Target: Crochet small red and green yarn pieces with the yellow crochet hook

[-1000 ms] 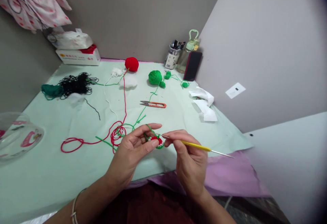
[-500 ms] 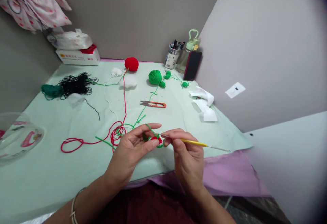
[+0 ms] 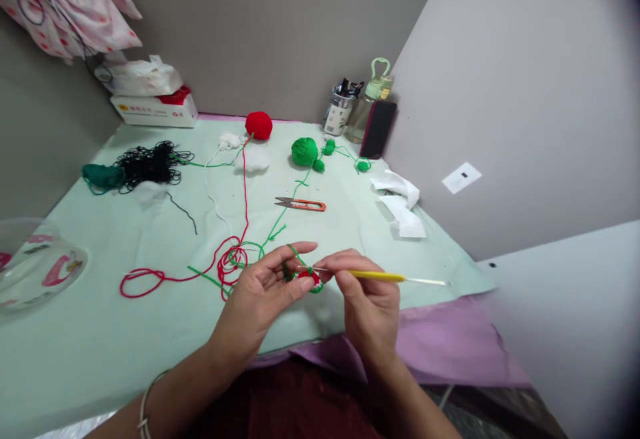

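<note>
Between the thumb and fingers of my left hand (image 3: 265, 292) is a small crochet piece (image 3: 314, 280), red in the middle with a white and green edge. Green yarn (image 3: 294, 250) runs over my left index finger down to the piece. My right hand (image 3: 367, 299) grips a crochet hook (image 3: 377, 276) by its yellow handle, pen-like. The hook's thin metal tip points left and lies at the green edge, across the yarn; whether it passes through a stitch is too small to tell. Part of the piece is hidden behind my left thumb.
Loose red yarn (image 3: 230, 259) lies left of my hands. Thread snips (image 3: 300, 204) rest ahead, before a green yarn ball (image 3: 304, 151) and a red yarn ball (image 3: 259, 125). A phone (image 3: 379, 130) leans against a bottle (image 3: 359, 119). White paper (image 3: 403, 205) lies right; a clear bowl (image 3: 75, 265) stands left.
The hook's tip has moved left, past the green edge of the piece, and its handle has levelled out a little. Both hands keep their hold.
</note>
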Available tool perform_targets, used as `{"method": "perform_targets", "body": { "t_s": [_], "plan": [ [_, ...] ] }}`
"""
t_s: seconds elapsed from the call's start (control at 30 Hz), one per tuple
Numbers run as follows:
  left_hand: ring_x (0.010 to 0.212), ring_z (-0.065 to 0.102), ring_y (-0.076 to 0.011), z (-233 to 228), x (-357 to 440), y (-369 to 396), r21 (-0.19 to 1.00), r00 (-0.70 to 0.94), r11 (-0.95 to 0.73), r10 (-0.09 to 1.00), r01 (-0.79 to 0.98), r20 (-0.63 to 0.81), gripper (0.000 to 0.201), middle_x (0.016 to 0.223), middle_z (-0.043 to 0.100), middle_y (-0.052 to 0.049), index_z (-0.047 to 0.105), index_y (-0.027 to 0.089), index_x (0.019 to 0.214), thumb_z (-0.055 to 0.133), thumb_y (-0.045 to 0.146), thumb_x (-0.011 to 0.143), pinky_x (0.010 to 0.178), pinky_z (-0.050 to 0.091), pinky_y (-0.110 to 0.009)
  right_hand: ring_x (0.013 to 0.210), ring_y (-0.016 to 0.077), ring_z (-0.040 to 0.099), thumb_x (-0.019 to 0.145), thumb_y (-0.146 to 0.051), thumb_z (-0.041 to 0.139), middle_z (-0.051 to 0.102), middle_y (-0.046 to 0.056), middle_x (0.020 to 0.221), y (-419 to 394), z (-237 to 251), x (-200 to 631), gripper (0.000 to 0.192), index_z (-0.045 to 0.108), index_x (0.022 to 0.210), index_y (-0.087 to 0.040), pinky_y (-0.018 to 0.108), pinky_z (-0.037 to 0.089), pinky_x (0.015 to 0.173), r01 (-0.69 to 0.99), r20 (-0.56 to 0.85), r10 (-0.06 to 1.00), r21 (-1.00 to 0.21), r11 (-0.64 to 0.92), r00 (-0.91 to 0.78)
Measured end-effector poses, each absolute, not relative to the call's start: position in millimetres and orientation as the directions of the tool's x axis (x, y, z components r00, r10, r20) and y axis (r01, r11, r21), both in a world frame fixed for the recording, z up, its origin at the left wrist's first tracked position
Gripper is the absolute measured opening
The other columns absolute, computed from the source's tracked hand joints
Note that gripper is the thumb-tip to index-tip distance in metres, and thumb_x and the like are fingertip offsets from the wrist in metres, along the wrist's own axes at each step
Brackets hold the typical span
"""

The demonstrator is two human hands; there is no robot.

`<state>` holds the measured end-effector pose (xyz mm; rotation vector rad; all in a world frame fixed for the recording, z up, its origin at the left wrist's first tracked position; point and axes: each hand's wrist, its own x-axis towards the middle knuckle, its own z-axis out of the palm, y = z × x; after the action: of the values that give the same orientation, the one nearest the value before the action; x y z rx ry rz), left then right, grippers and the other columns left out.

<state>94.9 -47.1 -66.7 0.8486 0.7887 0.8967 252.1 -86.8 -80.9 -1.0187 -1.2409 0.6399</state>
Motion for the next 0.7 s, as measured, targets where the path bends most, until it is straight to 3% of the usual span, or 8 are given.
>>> {"method": "perform_targets", "body": {
  "t_s": [0.1, 0.17, 0.23, 0.33, 0.7],
  "plan": [
    [0.089, 0.062, -0.0142, -67.7, 99.1, -49.7, 0.855, 0.386, 0.357, 0.899, -0.376, -0.206, 0.044, 0.086, 0.069, 0.003, 0.082, 0.034, 0.122, 0.092, 0.029, 0.079, 0.088, 0.049, -0.024, 0.097, 0.0221, 0.074, 0.098, -0.013, 0.067, 0.079, 0.006, 0.107, -92.5, -87.1, 249.6, 0.038, 0.077, 0.127, -0.037, 0.036, 0.062, 0.080, 0.530, 0.667, 0.735, -0.669, 0.520, 0.121],
    [0.093, 0.063, -0.0146, -66.7, 102.0, -51.0, 0.794, 0.421, 0.430, 0.873, -0.430, -0.245, 0.044, 0.088, 0.070, 0.002, 0.081, 0.033, 0.124, 0.092, 0.031, 0.080, 0.091, 0.048, -0.025, 0.104, 0.0243, 0.073, 0.097, -0.011, 0.068, 0.077, 0.008, 0.115, -94.4, -93.0, 246.0, 0.049, 0.071, 0.137, -0.038, 0.040, 0.063, 0.083, 0.647, 0.757, 0.651, -0.527, 0.551, 0.062],
    [0.097, 0.064, -0.0158, -64.2, 103.2, -51.1, 0.716, 0.481, 0.522, 0.827, -0.463, -0.292, 0.041, 0.091, 0.072, 0.000, 0.082, 0.029, 0.122, 0.090, 0.032, 0.082, 0.094, 0.047, -0.026, 0.105, 0.0239, 0.073, 0.097, -0.009, 0.067, 0.076, 0.008, 0.116, -94.0, -96.0, 243.2, 0.050, 0.071, 0.137, -0.040, 0.040, 0.063, 0.083, 0.604, 0.766, 0.634, -0.558, 0.570, 0.109],
    [0.097, 0.063, -0.0155, -60.5, 101.1, -48.8, 0.662, 0.537, 0.581, 0.786, -0.474, -0.305, 0.040, 0.092, 0.072, -0.001, 0.082, 0.027, 0.123, 0.088, 0.029, 0.084, 0.097, 0.045, -0.027, 0.099, 0.0209, 0.074, 0.099, -0.008, 0.065, 0.077, 0.006, 0.112, -92.3, -92.4, 243.9, 0.045, 0.076, 0.128, -0.040, 0.036, 0.064, 0.078, 0.423, 0.676, 0.715, -0.708, 0.565, 0.178],
    [0.085, 0.050, -0.0159, -59.5, 91.2, -41.4, 0.758, 0.506, 0.524, 0.809, -0.389, -0.300, 0.035, 0.087, 0.062, 0.000, 0.085, 0.026, 0.115, 0.080, 0.025, 0.081, 0.086, 0.039, -0.027, 0.090, 0.0180, 0.074, 0.101, -0.012, 0.064, 0.081, 0.002, 0.098, -97.2, -78.2, 259.1, 0.028, 0.081, 0.112, -0.031, 0.034, 0.061, 0.081, 0.187, 0.520, 0.835, -0.852, 0.490, 0.181]
  ]
}}
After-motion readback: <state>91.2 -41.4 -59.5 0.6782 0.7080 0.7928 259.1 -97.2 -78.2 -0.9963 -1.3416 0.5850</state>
